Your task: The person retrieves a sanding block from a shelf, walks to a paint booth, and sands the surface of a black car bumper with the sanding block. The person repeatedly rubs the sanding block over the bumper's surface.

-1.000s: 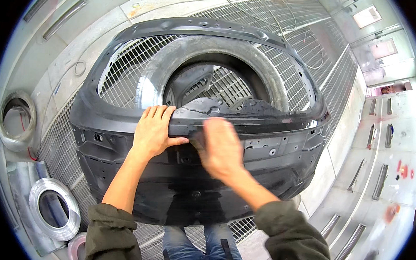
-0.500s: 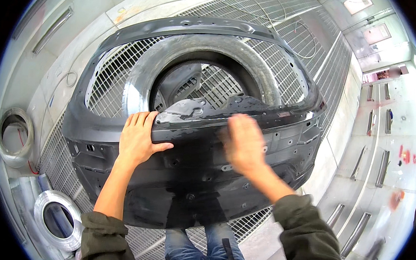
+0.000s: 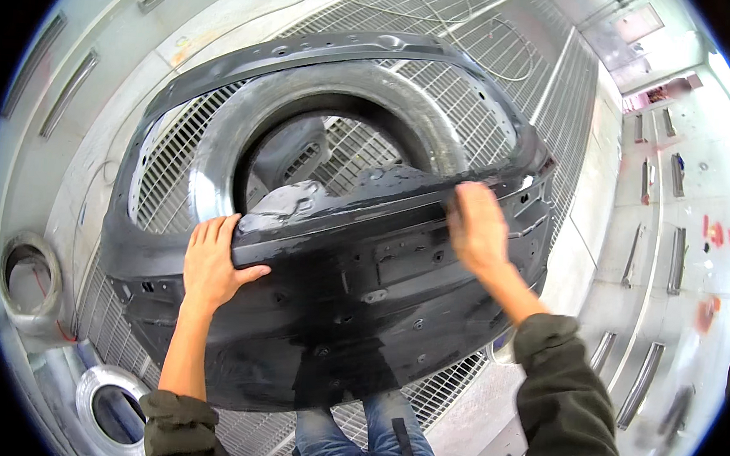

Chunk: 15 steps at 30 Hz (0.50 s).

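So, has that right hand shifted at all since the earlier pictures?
Yes. Judged against the black car panel, the right hand has moved rightward along its ridge, farther from the left hand.

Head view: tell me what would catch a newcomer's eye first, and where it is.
The big black car tailgate across the centre, with a large grey tyre showing through its window opening. Then the left hand resting toward the left of the ridge below that opening, and the blurred right hand farther right.
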Tool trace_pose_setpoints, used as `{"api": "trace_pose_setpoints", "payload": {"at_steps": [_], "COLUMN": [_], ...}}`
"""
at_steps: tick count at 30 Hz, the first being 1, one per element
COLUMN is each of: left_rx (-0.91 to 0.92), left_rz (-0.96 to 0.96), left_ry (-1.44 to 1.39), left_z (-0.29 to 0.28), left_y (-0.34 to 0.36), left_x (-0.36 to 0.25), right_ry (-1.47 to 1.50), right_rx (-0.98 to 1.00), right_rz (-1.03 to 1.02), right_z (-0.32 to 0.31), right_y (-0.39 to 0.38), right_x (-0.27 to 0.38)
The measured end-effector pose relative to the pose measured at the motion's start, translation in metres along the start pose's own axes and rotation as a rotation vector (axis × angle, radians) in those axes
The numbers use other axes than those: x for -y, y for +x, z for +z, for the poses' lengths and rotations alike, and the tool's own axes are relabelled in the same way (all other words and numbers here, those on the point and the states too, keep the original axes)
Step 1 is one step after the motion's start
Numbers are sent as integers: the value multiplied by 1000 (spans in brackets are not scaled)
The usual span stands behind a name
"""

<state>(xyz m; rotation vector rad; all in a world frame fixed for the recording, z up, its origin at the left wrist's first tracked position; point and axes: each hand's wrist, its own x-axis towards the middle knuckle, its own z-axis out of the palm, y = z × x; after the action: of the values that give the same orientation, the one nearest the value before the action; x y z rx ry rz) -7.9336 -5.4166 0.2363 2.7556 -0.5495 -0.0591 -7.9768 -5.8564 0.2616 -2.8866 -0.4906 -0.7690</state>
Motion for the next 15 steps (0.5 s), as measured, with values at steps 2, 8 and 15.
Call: {"api": "trace_pose_setpoints", "payload": {"at_steps": [2, 8, 15], "left_rx": [-37, -23, -52], "left_rz": [10, 13, 37], "left_ry": [16, 35, 77], "left_z": [2, 6, 10], "left_y": [0, 0, 1], "left_x": [0, 3, 6], "right_ry": [232, 444, 403], "right_rx": [278, 206, 307], "right_rz": [165, -65, -55], "right_z": [16, 66, -4], "right_y": [10, 19, -28], "right_x": [64, 173, -110]}}
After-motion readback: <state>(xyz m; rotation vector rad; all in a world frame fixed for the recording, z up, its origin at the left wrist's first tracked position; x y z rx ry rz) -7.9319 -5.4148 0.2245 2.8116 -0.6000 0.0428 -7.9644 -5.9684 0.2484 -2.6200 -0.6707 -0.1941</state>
